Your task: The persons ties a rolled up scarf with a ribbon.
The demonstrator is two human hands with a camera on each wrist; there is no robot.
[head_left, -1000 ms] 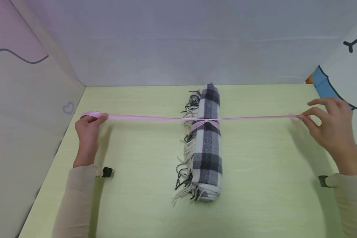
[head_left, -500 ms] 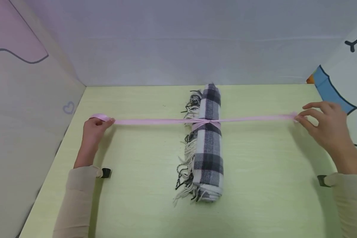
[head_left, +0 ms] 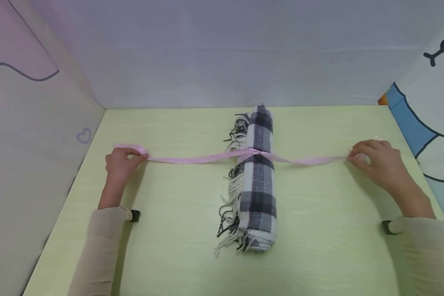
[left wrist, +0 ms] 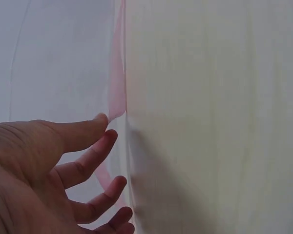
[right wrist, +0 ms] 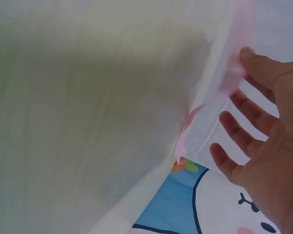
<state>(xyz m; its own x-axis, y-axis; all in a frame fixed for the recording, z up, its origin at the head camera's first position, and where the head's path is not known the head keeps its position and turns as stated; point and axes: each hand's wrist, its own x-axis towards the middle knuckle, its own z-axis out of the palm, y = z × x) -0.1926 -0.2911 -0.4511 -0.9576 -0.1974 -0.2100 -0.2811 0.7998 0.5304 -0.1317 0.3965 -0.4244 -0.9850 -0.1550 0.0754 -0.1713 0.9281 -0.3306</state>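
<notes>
A rolled grey-and-white plaid scarf [head_left: 258, 185] with fringe along its left side lies lengthwise on the table. Round its upper middle runs a pink ribbon [head_left: 192, 160], crossed on top, with one length leading out to each side. My left hand [head_left: 121, 164] pinches the left length between thumb and index finger, and a short tail passes beyond it; in the left wrist view the other fingers of that hand [left wrist: 63, 170] are loosely spread. At the right, my right hand [head_left: 379, 166] pinches the other length near its end. Both lengths sag slightly.
The pale yellow-green table [head_left: 185, 230] meets a whitish back wall [head_left: 222, 70] behind the scarf. A grey-white panel [head_left: 33, 164] borders the left side. Along the right stands a panel with a cartoon print [head_left: 429, 123].
My right hand has moved left and slightly toward me, and my left hand has shifted a little right. The ribbon lengths went from taut to slack. The scarf has stayed in place.
</notes>
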